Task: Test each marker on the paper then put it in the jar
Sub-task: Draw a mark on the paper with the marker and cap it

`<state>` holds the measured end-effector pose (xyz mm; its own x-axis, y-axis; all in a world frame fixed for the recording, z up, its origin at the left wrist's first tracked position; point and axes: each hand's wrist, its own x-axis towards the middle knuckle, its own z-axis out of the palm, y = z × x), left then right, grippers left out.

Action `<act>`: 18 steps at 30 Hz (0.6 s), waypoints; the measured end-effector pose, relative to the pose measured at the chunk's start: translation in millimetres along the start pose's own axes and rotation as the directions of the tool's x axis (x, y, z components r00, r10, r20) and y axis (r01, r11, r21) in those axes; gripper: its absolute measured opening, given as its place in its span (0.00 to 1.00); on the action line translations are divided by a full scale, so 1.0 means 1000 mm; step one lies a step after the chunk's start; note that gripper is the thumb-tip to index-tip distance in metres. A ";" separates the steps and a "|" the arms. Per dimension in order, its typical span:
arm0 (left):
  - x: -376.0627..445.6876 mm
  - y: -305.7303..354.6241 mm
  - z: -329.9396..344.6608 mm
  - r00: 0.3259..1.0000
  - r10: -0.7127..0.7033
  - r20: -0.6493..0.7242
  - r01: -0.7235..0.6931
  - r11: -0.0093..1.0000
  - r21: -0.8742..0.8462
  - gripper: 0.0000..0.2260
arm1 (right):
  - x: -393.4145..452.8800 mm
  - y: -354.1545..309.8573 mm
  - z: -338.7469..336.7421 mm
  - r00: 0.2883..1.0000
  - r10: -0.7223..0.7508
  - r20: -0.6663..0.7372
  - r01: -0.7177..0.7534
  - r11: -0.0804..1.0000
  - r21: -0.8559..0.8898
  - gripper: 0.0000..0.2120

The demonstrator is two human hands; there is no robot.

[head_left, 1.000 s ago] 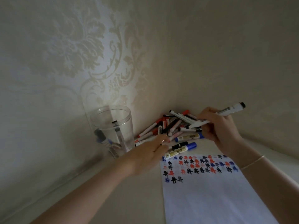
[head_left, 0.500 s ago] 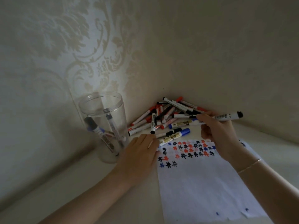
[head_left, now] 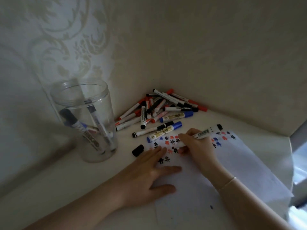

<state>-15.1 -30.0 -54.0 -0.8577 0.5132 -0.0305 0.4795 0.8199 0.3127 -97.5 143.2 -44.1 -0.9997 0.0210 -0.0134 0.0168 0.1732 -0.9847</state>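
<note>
The paper (head_left: 232, 176) is pinned flat at lower centre of the frame by the left hand (head_left: 146, 176), whose fingers are spread straight and grip nothing, presumably so that the sheet is kept from sliding under the pen stroke. The marker (head_left: 199, 135) is gripped in the curled fingers of the right hand (head_left: 196, 150), slanted with its tip down among the rows of black, red and blue test marks, as it would be held for writing. A loose black cap (head_left: 137, 150) is seen just left of the paper, most likely set aside for the test. The clear jar (head_left: 83, 123) stands upright at centre left, with a few markers leaned inside. The pile (head_left: 159, 107) of other markers is heaped in the corner above the paper.
</note>
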 end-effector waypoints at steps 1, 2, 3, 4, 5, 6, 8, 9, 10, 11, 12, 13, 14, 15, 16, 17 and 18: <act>0.001 0.000 0.001 1.000 -0.002 0.009 0.002 1.000 -0.001 0.23 | 0.000 0.001 0.001 0.999 -0.037 -0.036 0.036 0.999 -0.040 0.13; 0.001 -0.001 0.001 1.000 -0.003 0.012 0.004 1.000 -0.002 0.23 | -0.001 0.003 0.002 0.995 -0.072 -0.066 0.067 0.995 -0.076 0.13; 0.001 -0.001 0.001 1.000 -0.009 0.012 0.009 1.000 -0.007 0.23 | -0.001 0.003 0.003 0.992 -0.097 -0.084 0.088 0.991 -0.105 0.13; 0.001 -0.001 0.001 1.000 -0.015 0.009 0.015 1.000 -0.015 0.23 | -0.002 0.004 0.004 0.989 -0.111 -0.094 0.099 0.988 -0.119 0.13; 0.001 -0.001 0.001 1.000 -0.017 0.002 0.017 1.000 -0.020 0.23 | -0.003 0.006 0.004 0.988 -0.118 -0.098 0.105 0.986 -0.128 0.13; 0.002 -0.001 0.001 1.000 -0.019 -0.002 0.019 1.000 -0.022 0.23 | -0.003 0.007 0.004 0.987 -0.122 -0.100 0.108 0.985 -0.135 0.13; 0.002 -0.001 0.001 1.000 -0.019 -0.012 0.018 1.000 -0.018 0.23 | -0.003 0.007 0.004 0.988 -0.125 -0.094 0.110 0.982 -0.151 0.14; 0.002 -0.001 0.002 1.000 -0.021 -0.014 0.020 1.000 -0.018 0.23 | -0.003 0.007 0.004 0.988 -0.126 -0.087 0.111 0.980 -0.163 0.13; 0.002 -0.001 0.002 1.000 -0.023 -0.015 0.023 1.000 -0.022 0.23 | -0.003 0.007 0.005 0.988 -0.130 -0.082 0.115 0.978 -0.173 0.12; 0.002 -0.001 0.002 1.000 -0.025 -0.015 0.024 0.999 -0.025 0.23 | -0.004 0.007 0.006 0.987 -0.135 -0.081 0.119 0.976 -0.180 0.11; 0.002 -0.002 0.002 1.000 -0.026 -0.016 0.025 0.999 -0.026 0.23 | -0.003 0.007 0.007 0.986 -0.140 -0.088 0.121 0.974 -0.189 0.10; 0.002 -0.002 0.003 0.999 -0.027 -0.018 0.026 0.999 -0.027 0.23 | -0.003 0.008 0.008 0.985 -0.143 -0.099 0.120 0.972 -0.203 0.10; 0.002 -0.002 0.003 0.999 -0.028 -0.020 0.027 0.999 -0.025 0.23 | -0.002 0.009 0.008 0.983 -0.145 -0.111 0.120 0.971 -0.208 0.10; 0.001 -0.003 0.003 0.999 -0.029 -0.022 0.029 0.999 -0.023 0.24 | -0.002 0.009 0.007 0.982 -0.144 -0.119 0.118 0.972 -0.202 0.10; 0.001 -0.003 0.003 0.999 -0.032 -0.022 0.032 0.999 -0.021 0.24 | -0.001 0.009 0.007 0.983 -0.140 -0.117 0.116 0.975 -0.189 0.10; 0.001 -0.003 0.003 0.999 -0.034 -0.023 0.033 0.999 -0.019 0.25 | -0.002 0.008 0.006 0.985 -0.135 -0.107 0.115 0.978 -0.174 0.09; 0.001 -0.003 0.002 0.999 -0.033 -0.025 0.033 0.999 -0.016 0.26 | -0.003 0.007 0.005 0.987 -0.133 -0.089 0.118 0.980 -0.162 0.09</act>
<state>-17.0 -31.1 -57.0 -0.8774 0.4794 -0.0169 0.4483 0.8320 0.3268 -94.9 139.3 -52.2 -0.9874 0.0853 0.1333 -0.0980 0.3314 -0.9384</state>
